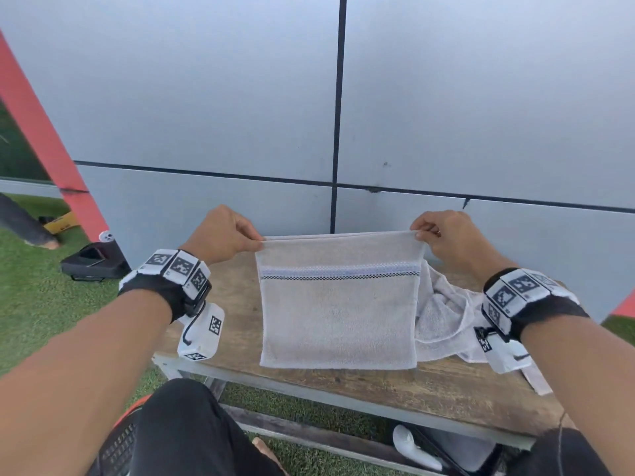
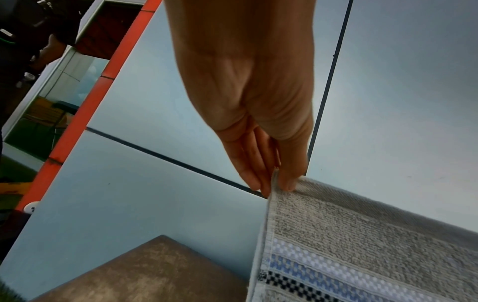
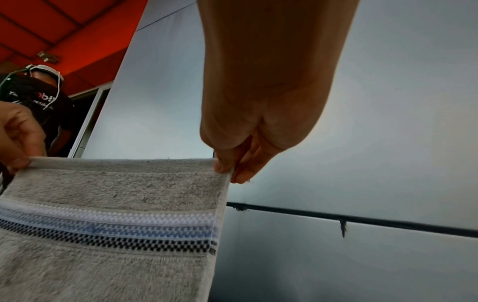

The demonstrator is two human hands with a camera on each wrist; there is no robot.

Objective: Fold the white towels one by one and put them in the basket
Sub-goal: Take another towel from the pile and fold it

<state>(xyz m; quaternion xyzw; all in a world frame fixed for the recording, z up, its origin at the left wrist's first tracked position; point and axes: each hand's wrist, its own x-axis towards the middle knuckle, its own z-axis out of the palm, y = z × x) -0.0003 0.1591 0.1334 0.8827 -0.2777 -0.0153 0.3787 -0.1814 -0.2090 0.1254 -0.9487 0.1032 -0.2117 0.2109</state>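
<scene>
Counted: one white towel (image 1: pixel 338 310) held up, one crumpled heap of further white towels (image 1: pixel 443 310) behind and to its right, number in the heap not determinable. One wooden table (image 1: pixel 378 383) beneath both. Two hands, two wrist bands with black-and-white markers. One orange basket (image 1: pixel 118 441) partly seen at the lower left edge, beside a dark trouser leg.

Left hand (image 1: pixel 220 235): raised above the table's far left part, knuckles up, thumb and fingers pinching the held towel's upper left corner. Right hand (image 1: pixel 450 235): raised at matching height, pinching the upper right corner. Top edge stretched taut between the two; cloth hanging flat, lower hem at table level near the front edge, contact with the board not determinable. Woven band of white, blue and black checks running across the upper part.

Left wrist view only: fingers (image 2: pixel 254 173) extended straight down one side of the hem, thumb on the other, corner clamped between; a bare corner of the table below. Right wrist view only: thumb and fingertips (image 3: pixel 241 173) closed on the corner from above, left hand visible at the far corner, a second person in a dark shirt beyond it. Head view only: the heap, the basket, green turf, grey panelled wall, a black case on the turf at left.
</scene>
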